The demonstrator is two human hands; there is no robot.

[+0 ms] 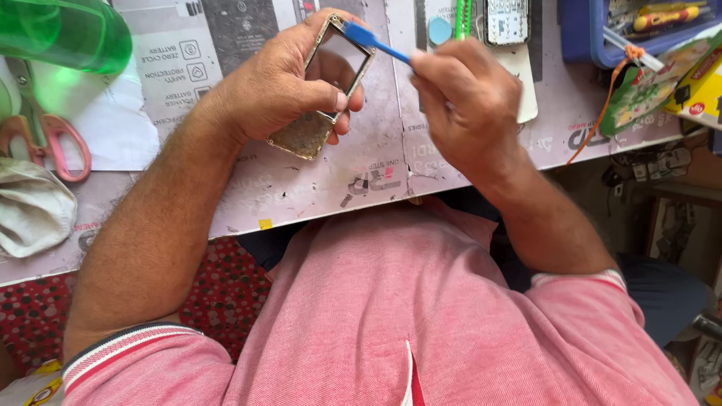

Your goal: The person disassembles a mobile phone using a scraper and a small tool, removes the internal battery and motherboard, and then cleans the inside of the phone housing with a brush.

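Pink shirt is filling the foreground; left hand is grasping a phone frame steady, right hand is pinching a blue tool against its edge.

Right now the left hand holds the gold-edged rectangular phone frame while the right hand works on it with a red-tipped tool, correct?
Not quite: the head view shows the tool's tip is blue, not red. The left hand does hold the gold-edged rectangular phone frame, and the right hand holds the tool.

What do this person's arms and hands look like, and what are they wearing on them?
Both hands are bare: the left hand and right hand show no gloves, rings or watch. The forearms are bare and hairy. Short pink sleeves end above the elbows, each cuff edged with white and red stripes, part of a pink textured shirt.
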